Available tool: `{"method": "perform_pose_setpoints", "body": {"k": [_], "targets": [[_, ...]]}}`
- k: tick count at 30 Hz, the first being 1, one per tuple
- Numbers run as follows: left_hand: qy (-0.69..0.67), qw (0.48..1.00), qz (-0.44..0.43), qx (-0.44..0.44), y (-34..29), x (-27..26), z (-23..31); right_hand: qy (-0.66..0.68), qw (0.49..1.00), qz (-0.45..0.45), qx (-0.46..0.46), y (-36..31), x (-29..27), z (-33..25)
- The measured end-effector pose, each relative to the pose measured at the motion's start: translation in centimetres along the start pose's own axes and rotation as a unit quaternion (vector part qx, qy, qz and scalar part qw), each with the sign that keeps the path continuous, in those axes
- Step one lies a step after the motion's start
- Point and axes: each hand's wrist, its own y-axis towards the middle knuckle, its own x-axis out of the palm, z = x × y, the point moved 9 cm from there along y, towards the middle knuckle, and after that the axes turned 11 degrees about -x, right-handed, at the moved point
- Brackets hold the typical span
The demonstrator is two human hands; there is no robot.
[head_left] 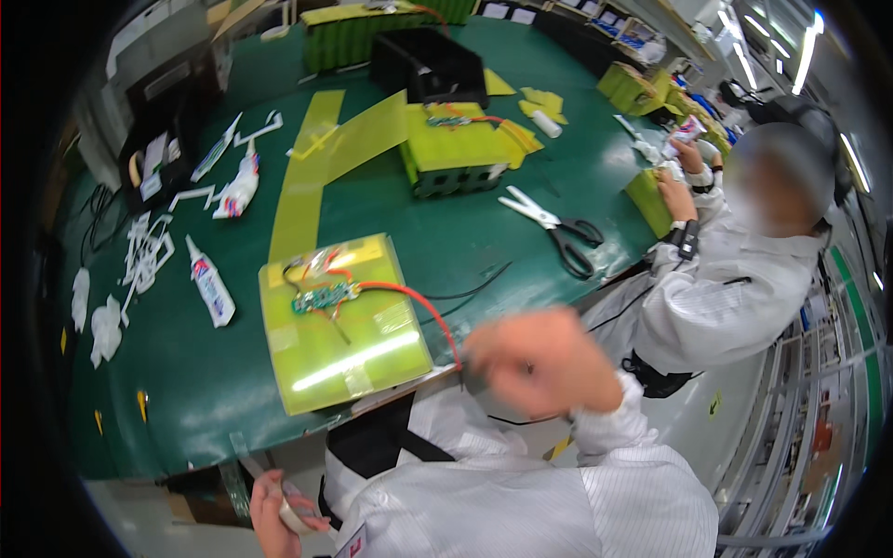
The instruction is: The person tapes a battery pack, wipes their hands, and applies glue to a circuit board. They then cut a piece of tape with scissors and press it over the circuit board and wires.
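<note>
Below the table's front edge, my left hand is closed round a roll of tape. A clear strip of tape hangs by the edge near that hand. My right hand is raised at the front edge, blurred by motion, so I cannot make out its fingers. Beside it lies a yellow-green wrapped battery pack, with clear tape at its near edge. A green circuit board sits on the pack, and a thick red wire runs from it toward my right hand.
Black-handled scissors lie open on the green table. Another pack stands farther back. Glue tubes and white scraps lie left, beside yellow-green sheet strips. At right a co-worker holds a tube over a pack.
</note>
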Motion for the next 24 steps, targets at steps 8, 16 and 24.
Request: {"method": "perform_pose_setpoints", "body": {"k": [8,16,24], "targets": [[-0.030,0.997,0.012,0.064,-0.4,0.3,0.8,-0.373,0.857,-0.032,0.355,-10.2,-12.9,19.7],[-0.042,0.997,0.022,0.064,-0.8,0.3,1.3,-0.342,0.828,-0.087,0.435,-10.1,-11.1,17.9],[-0.035,0.996,0.052,0.068,-1.4,0.7,1.8,-0.294,0.850,-0.042,0.435,-7.4,-9.6,16.9]]}}
